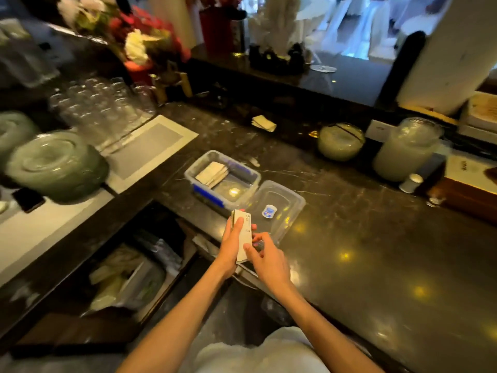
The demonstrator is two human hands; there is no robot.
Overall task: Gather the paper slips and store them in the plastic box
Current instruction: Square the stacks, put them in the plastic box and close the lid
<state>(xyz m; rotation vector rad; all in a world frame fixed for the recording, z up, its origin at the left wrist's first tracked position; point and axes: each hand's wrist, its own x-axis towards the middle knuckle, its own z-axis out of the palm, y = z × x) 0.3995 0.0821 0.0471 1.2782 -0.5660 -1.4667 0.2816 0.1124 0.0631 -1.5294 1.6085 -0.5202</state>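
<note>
A: Largest first. Dark polished marble tabletop [363, 238], running from near right to far centre. Ceiling lights reflect off it.

B: Noted. On the left?

A: Stacked green glass bowls [56, 164], upside down. Clear drinking glasses [99, 109] behind them, blurred. At far right, a tall frosted lidded jar [406, 149] and a round glass jar [340, 141] just left of it.

B: The container?

A: Clear plastic box with blue trim [193, 176], mid-tabletop, open. A fanned bundle of white paper slips [212, 170] lies inside, against its far-left end. The clear plastic lid [291, 200] rests on the tabletop touching the box's right side; a small blue-and-white label [269, 211] shows on it.

B: Any loose slips?

A: A small pale stack of slips [264, 122] at the far edge of the tabletop, well apart from the box.

B: Hands?

A: Left hand [233, 244] grips an upright pack of white paper slips [244, 238], just near of the box; fingers wrapped along its face and edges. Right hand [269, 261] touches the pack's near right corner, thumb and forefinger pinching there, other fingers curled.
</note>
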